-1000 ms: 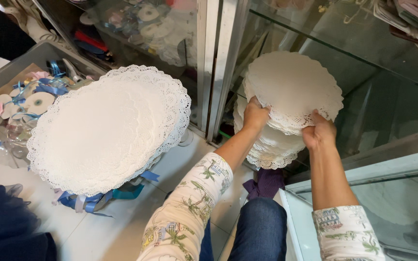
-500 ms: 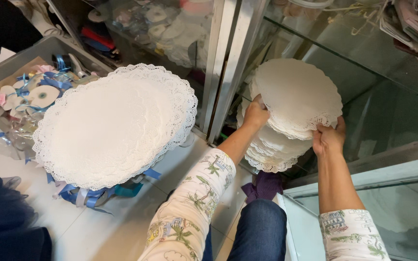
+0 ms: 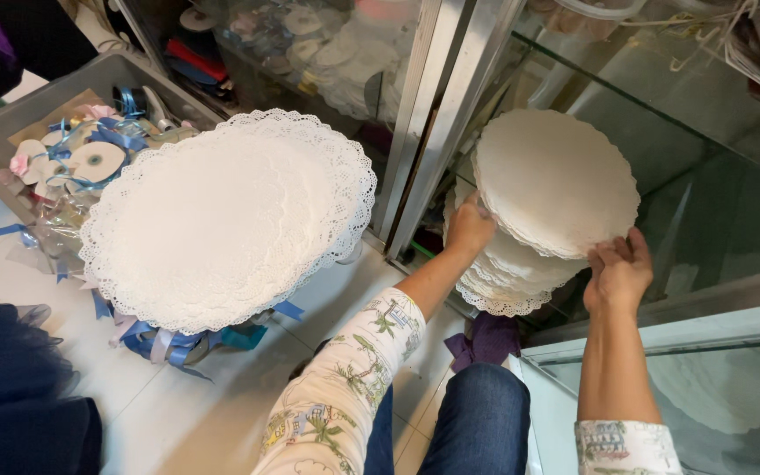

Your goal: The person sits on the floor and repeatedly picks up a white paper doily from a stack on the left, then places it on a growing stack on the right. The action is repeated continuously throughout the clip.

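The glass cabinet [image 3: 714, 202] fills the right half of the view, its metal door frame [image 3: 442, 114] standing upright between two groups of paper lace. Everything below is placed from that frame.

Left of the frame, on the white floor [image 3: 178, 413], lies the big doily stack [image 3: 230, 215], round, scalloped at the rim, tilted a little, resting on blue ribbons [image 3: 169, 339]. Further left of the frame sits a grey bin [image 3: 10, 132] with ribbon scraps and small discs.

Right of the frame, inside the cabinet on its glass shelf, is the small doily stack [image 3: 556, 185]. It is round, so it has no long axis; its top layers tilt up and away from the person, and lower layers fan out beneath toward the near edge.

Both hands reach forward and up to it. The left hand [image 3: 470, 227] is just right of the frame, clamped on the stack's left rim. The right hand [image 3: 619, 271] is farther right of the frame, fingers closed on the lower right rim. The hands are well apart, with the stack between them and slightly beyond; both touch it, neither clearly nearer. A purple cloth [image 3: 485, 339] lies low, just right of the frame's foot.
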